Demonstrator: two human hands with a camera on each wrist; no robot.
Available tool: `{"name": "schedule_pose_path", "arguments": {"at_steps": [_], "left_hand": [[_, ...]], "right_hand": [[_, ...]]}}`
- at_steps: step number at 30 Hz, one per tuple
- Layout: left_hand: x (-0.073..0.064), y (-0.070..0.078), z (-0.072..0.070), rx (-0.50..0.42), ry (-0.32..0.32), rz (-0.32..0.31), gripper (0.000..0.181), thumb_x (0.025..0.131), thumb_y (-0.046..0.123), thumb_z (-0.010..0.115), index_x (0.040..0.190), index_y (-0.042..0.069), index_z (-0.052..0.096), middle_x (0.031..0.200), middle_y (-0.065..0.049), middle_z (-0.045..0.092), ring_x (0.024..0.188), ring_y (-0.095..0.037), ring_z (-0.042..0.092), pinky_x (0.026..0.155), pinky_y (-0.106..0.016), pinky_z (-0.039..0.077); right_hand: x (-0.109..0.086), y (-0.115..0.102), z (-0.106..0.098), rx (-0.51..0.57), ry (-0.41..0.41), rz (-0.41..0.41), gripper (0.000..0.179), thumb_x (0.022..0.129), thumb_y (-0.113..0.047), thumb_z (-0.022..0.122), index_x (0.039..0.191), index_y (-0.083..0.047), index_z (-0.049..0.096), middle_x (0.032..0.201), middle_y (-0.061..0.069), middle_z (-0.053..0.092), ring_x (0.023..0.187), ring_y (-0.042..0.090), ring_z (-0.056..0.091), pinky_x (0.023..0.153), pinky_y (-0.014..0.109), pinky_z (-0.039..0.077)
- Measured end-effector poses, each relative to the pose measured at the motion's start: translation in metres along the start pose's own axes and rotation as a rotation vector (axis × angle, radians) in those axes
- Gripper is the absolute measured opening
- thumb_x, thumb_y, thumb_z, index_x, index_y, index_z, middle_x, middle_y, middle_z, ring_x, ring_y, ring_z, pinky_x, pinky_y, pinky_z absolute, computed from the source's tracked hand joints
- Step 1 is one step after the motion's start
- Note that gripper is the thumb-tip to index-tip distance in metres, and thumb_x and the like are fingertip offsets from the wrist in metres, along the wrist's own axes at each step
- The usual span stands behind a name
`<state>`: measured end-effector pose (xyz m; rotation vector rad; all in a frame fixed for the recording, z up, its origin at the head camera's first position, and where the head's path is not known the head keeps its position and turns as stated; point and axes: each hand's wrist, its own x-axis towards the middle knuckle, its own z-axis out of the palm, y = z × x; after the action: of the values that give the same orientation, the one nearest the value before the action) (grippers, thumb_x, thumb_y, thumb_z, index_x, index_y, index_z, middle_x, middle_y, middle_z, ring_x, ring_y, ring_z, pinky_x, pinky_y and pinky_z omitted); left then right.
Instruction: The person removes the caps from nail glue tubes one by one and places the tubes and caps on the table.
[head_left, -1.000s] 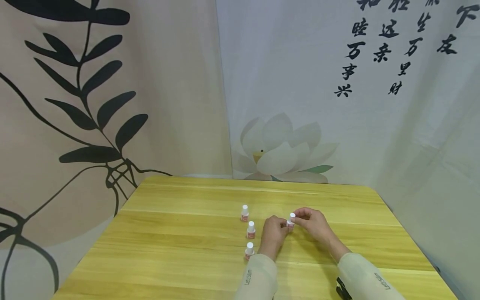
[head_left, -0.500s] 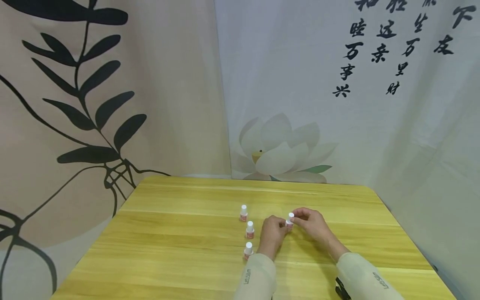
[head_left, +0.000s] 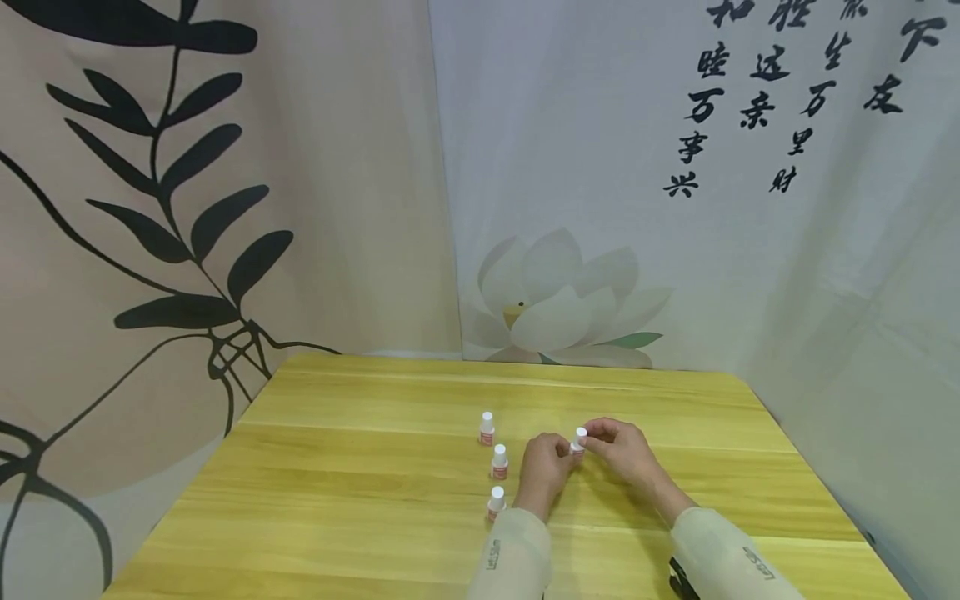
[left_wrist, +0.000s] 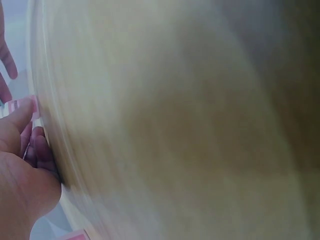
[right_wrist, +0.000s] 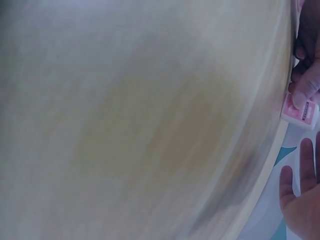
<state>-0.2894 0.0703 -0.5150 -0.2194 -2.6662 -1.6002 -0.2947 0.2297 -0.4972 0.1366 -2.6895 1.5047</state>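
Note:
My left hand [head_left: 545,468] pinches a small white bottle [head_left: 577,447] with a pink label low on its body, right of the table's middle. At its white cap [head_left: 581,433] are the thumb and forefinger of my right hand [head_left: 628,454], pinching from the right side. The bottle tilts slightly. In the left wrist view, the left thumb presses over the label [left_wrist: 35,107]. The right wrist view shows the label side of the bottle [right_wrist: 300,114] under the left thumb, with the right hand's other fingers [right_wrist: 306,160] spread; the cap is out of frame there.
Three similar bottles stand in a rough line left of my left hand: a far one [head_left: 487,430], a middle one [head_left: 499,463] and a near one [head_left: 497,503], partly behind the left sleeve [head_left: 513,550]. Printed curtains [head_left: 360,208] hang behind the wooden table [head_left: 300,500].
Both hands keep their hold on the bottle, which leans a little more to the left. The three standing bottles have not moved; the head view has shifted slightly.

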Motion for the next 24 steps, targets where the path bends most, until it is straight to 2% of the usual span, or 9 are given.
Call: {"name": "schedule_pose_path", "arguments": {"at_steps": [6,12,18,24], "left_hand": [[0.0006,-0.0012,0.0016,-0.001,-0.006,0.006,0.011,0.085,0.018,0.079,0.085,0.007,0.075,0.082,0.004,0.062,0.076,-0.010,0.054,0.070,-0.030,0.050],[0.0003,-0.0021,0.0020,0.007,-0.006,0.004,0.010,0.086,0.018,0.078,0.083,0.008,0.075,0.082,0.005,0.058,0.077,-0.010,0.051,0.070,-0.030,0.049],[0.0005,-0.0029,0.0021,0.000,0.006,0.026,0.011,0.085,0.017,0.079,0.082,0.007,0.075,0.079,0.004,0.065,0.075,-0.010,0.056,0.069,-0.030,0.052],[0.0030,-0.0056,0.0048,-0.005,0.012,0.020,0.011,0.085,0.017,0.080,0.081,0.008,0.075,0.081,0.004,0.062,0.076,-0.011,0.055,0.070,-0.031,0.051]], "right_hand": [[-0.0010,-0.0004,-0.0012,0.015,-0.009,-0.006,0.015,0.093,-0.012,0.070,0.106,-0.005,0.070,0.101,0.004,0.070,0.095,0.021,0.064,0.081,0.036,0.052],[-0.0013,-0.0003,-0.0022,0.048,-0.017,0.009,0.020,0.092,-0.017,0.073,0.107,-0.006,0.069,0.102,0.003,0.070,0.096,0.021,0.063,0.082,0.035,0.052],[-0.0005,0.0001,-0.0002,0.013,0.008,0.024,0.020,0.091,-0.019,0.074,0.107,-0.006,0.069,0.101,0.003,0.069,0.095,0.020,0.063,0.081,0.034,0.052],[-0.0006,0.0014,0.0005,0.012,0.010,0.018,0.020,0.092,-0.019,0.073,0.106,-0.006,0.070,0.101,0.003,0.070,0.095,0.020,0.063,0.080,0.034,0.052]]}}
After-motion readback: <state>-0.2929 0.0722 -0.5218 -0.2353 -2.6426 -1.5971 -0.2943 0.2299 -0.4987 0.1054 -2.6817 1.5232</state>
